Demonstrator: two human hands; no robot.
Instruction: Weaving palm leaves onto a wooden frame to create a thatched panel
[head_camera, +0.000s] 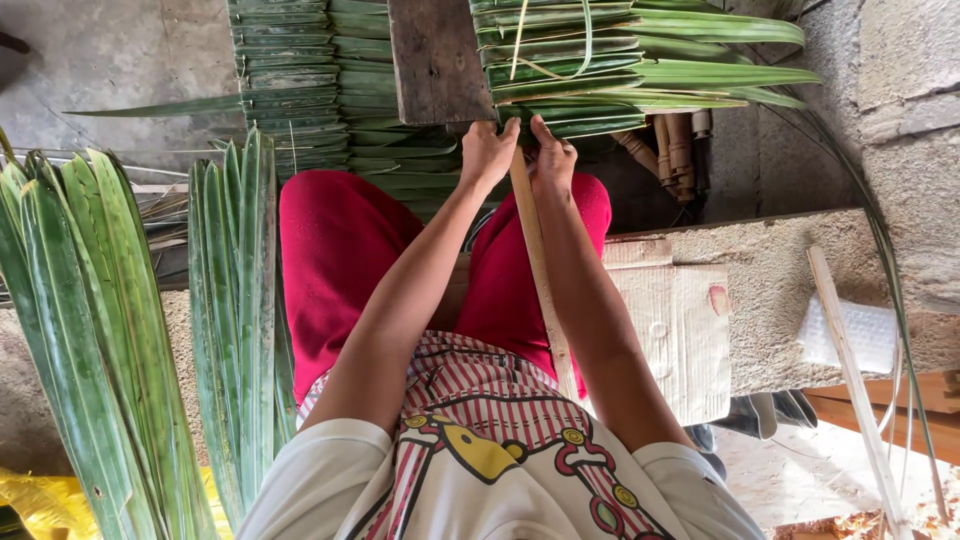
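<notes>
Palm leaves (560, 95) are lying folded in rows past my knees, and I am pinching the nearest one against the long wooden stick (540, 270) with my left hand (487, 152) and right hand (553, 158), while loose leaf bundles (100, 320) are waiting beside me.

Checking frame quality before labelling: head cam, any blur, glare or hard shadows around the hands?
Head view: soft daylight, no glare; left hand and right hand sharp at the pale stick; deep shadow under the folded green leaves beyond the red-clad knees; wide-lens bending at the edges, seen in the leaf bundle on the left.
</notes>
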